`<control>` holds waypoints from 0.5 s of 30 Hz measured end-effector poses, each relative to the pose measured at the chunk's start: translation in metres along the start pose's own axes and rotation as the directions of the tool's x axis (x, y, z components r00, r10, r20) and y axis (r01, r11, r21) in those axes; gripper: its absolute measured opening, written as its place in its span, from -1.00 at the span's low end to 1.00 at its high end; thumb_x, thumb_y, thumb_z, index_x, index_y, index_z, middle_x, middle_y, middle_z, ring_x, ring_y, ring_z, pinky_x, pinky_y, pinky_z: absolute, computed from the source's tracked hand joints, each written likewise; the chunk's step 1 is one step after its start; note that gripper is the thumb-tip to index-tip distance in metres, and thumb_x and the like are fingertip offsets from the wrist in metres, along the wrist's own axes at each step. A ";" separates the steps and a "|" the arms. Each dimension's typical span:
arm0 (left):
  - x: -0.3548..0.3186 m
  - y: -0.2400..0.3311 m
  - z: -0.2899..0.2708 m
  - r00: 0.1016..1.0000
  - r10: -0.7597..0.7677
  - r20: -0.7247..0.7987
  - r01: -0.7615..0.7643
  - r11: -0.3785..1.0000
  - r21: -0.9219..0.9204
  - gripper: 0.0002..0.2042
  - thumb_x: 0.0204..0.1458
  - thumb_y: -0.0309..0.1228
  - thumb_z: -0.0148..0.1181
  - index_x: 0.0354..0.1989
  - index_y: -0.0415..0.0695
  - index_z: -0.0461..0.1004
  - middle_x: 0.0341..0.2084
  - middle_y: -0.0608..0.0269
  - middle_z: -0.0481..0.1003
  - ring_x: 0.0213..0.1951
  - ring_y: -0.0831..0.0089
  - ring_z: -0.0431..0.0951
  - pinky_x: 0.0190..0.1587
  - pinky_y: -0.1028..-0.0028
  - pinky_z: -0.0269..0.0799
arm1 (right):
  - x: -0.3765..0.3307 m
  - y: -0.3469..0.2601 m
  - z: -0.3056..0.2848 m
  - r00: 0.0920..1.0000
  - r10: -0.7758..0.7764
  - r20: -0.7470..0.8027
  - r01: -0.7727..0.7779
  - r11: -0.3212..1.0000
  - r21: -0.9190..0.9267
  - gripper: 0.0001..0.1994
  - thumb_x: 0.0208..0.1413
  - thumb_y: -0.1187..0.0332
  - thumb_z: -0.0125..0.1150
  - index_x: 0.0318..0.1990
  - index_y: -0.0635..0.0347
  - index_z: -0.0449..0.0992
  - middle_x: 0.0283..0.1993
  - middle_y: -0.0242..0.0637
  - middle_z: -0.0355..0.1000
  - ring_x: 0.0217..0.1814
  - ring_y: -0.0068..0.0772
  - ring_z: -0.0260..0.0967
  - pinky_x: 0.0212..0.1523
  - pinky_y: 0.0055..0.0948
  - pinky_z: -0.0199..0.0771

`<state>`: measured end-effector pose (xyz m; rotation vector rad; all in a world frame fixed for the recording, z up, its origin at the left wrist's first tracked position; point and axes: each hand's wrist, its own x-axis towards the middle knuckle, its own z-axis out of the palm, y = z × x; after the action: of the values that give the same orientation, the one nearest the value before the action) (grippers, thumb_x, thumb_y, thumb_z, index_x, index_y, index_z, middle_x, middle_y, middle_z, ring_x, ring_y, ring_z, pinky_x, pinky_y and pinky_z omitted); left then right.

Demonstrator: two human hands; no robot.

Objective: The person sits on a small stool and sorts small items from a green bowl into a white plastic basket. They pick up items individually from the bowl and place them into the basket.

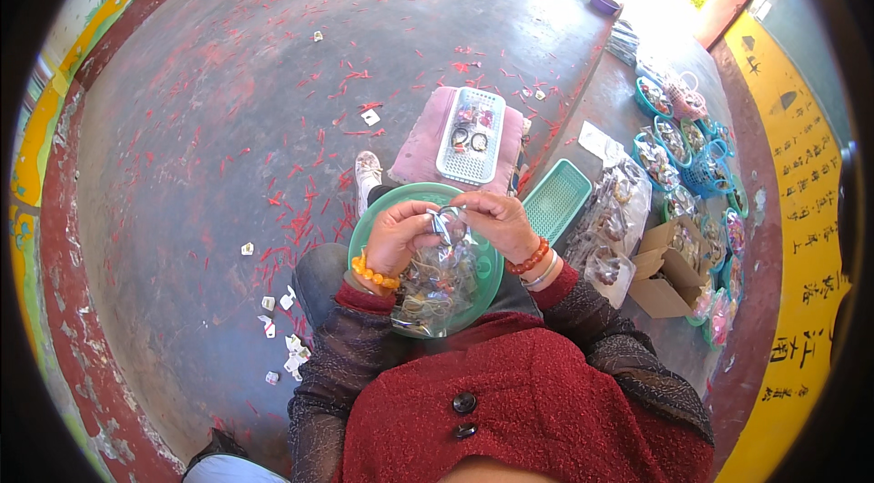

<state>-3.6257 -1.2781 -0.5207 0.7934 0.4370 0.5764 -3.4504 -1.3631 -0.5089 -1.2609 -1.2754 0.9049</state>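
My left hand (402, 235) pinches the left side of a small shiny clear plastic packet (450, 226) in front of my chest. At its upper right edge, the fingers of my right hand (501, 226) are closed on the same packet. Something dark and looped shows at the top of the packet; its kind is hard to make out. Both hands are above a round green basin (490, 275) on my lap. Inside lies a heap of clear plastic packets (432, 296) with small items, too jumbled to tell apart.
Ahead, a pale perforated tray (469, 172) with dark rings in packets rests on a pink cushion (419, 151). To the right are a green basket (557, 201), an open cardboard box (657, 290) and several filled blue baskets (706, 175). Red scraps and white tags (296, 355) litter the floor.
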 end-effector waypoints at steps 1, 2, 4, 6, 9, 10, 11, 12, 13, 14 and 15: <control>0.000 0.002 0.000 1.000 -0.008 0.012 0.008 1.000 -0.018 -0.80 0.08 -0.41 0.05 -0.19 -0.27 0.43 -0.38 0.21 0.52 -0.37 0.56 0.53 -0.39 0.65 0.51 | 0.000 -0.001 0.000 1.000 -0.007 -0.003 0.007 1.000 -0.002 -0.81 0.05 0.55 0.08 -0.17 0.28 0.49 -0.35 -0.44 0.45 -0.37 -0.73 0.33 -0.39 -0.70 0.35; -0.001 0.004 0.001 1.000 -0.015 0.025 0.016 0.999 -0.035 -0.79 0.09 -0.39 0.04 -0.19 -0.27 0.43 -0.38 0.20 0.52 -0.36 0.56 0.53 -0.38 0.65 0.52 | 0.000 -0.003 0.000 1.000 -0.014 -0.007 0.014 1.000 -0.003 -0.81 0.04 0.54 0.08 -0.17 0.28 0.49 -0.35 -0.43 0.45 -0.37 -0.73 0.33 -0.39 -0.70 0.35; 0.000 0.004 -0.002 0.999 -0.041 0.030 0.041 0.999 -0.020 -0.77 0.11 -0.36 0.02 -0.19 -0.28 0.43 -0.38 0.19 0.52 -0.35 0.55 0.54 -0.36 0.63 0.53 | 0.000 -0.008 0.000 0.999 -0.045 0.011 0.046 0.994 -0.097 -0.82 0.04 0.54 0.08 -0.18 0.27 0.50 -0.37 -0.42 0.46 -0.38 -0.74 0.33 -0.40 -0.70 0.35; 0.005 -0.006 -0.013 0.997 -0.076 0.013 0.076 0.996 0.044 -0.76 0.13 -0.34 -0.01 -0.20 -0.28 0.44 -0.39 0.19 0.52 -0.34 0.52 0.55 -0.35 0.62 0.53 | 0.000 -0.008 0.001 0.996 -0.085 0.021 0.087 0.982 -0.170 -0.82 0.03 0.54 0.08 -0.19 0.25 0.51 -0.39 -0.40 0.46 -0.40 -0.74 0.33 -0.41 -0.69 0.35; 0.008 -0.013 -0.015 0.998 -0.057 0.006 0.055 0.985 0.162 -0.76 0.14 -0.34 -0.01 -0.24 -0.30 0.46 -0.39 0.16 0.52 -0.32 0.50 0.55 -0.36 0.61 0.50 | 0.000 -0.004 0.003 0.993 -0.113 0.010 0.113 0.966 -0.231 -0.81 0.01 0.54 0.09 -0.20 0.23 0.53 -0.41 -0.37 0.47 -0.41 -0.74 0.34 -0.41 -0.67 0.35; 0.007 -0.009 -0.010 0.998 -0.067 -0.001 0.066 0.985 0.160 -0.76 0.14 -0.34 -0.01 -0.26 -0.29 0.46 -0.40 0.17 0.52 -0.33 0.50 0.55 -0.36 0.61 0.50 | 0.000 -0.005 0.002 0.995 -0.096 0.002 0.093 0.968 -0.235 -0.81 0.01 0.54 0.09 -0.20 0.22 0.53 -0.41 -0.36 0.47 -0.41 -0.74 0.34 -0.41 -0.67 0.36; 0.004 -0.004 -0.003 0.997 -0.077 -0.009 0.078 0.984 0.157 -0.76 0.14 -0.34 -0.01 -0.28 -0.29 0.46 -0.40 0.17 0.52 -0.34 0.50 0.55 -0.36 0.62 0.50 | -0.001 -0.005 0.002 0.997 -0.078 -0.006 0.074 0.968 -0.239 -0.81 0.01 0.54 0.08 -0.20 0.22 0.53 -0.42 -0.35 0.47 -0.41 -0.73 0.35 -0.41 -0.66 0.36; 0.003 -0.001 0.002 0.996 -0.088 -0.016 0.089 0.984 0.155 -0.76 0.14 -0.34 -0.01 -0.30 -0.29 0.47 -0.41 0.18 0.52 -0.35 0.50 0.55 -0.36 0.62 0.50 | 0.000 -0.004 0.002 0.997 -0.081 -0.010 0.076 0.969 -0.235 -0.81 0.01 0.54 0.08 -0.20 0.22 0.53 -0.41 -0.35 0.48 -0.41 -0.73 0.35 -0.40 -0.66 0.37; 0.003 -0.001 0.002 0.996 -0.083 -0.019 0.085 0.983 0.162 -0.76 0.14 -0.33 -0.01 -0.29 -0.29 0.47 -0.41 0.18 0.52 -0.35 0.50 0.55 -0.36 0.62 0.50 | 0.000 -0.003 0.002 0.996 -0.084 -0.014 0.079 0.969 -0.232 -0.81 0.02 0.54 0.08 -0.20 0.23 0.52 -0.41 -0.35 0.48 -0.40 -0.72 0.36 -0.39 -0.65 0.37; 0.002 -0.002 0.002 0.997 -0.079 -0.021 0.081 0.982 0.169 -0.75 0.14 -0.32 -0.01 -0.29 -0.29 0.47 -0.40 0.17 0.52 -0.35 0.49 0.55 -0.36 0.62 0.50 | 0.000 -0.002 0.002 0.996 -0.087 -0.017 0.081 0.970 -0.229 -0.81 0.02 0.54 0.08 -0.20 0.23 0.52 -0.40 -0.35 0.48 -0.40 -0.72 0.36 -0.38 -0.65 0.37; 0.003 -0.003 0.001 0.997 -0.075 -0.024 0.078 0.981 0.177 -0.75 0.14 -0.32 -0.01 -0.29 -0.29 0.46 -0.40 0.17 0.52 -0.34 0.49 0.55 -0.35 0.62 0.50 | 0.000 0.000 0.002 0.996 -0.092 -0.018 0.086 0.972 -0.217 -0.81 0.02 0.55 0.08 -0.20 0.23 0.52 -0.40 -0.35 0.48 -0.39 -0.71 0.36 -0.37 -0.65 0.38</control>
<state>-3.6223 -1.2785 -0.5224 0.9385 0.5379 0.4773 -3.4520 -1.3626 -0.5090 -1.3676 -1.4254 0.6960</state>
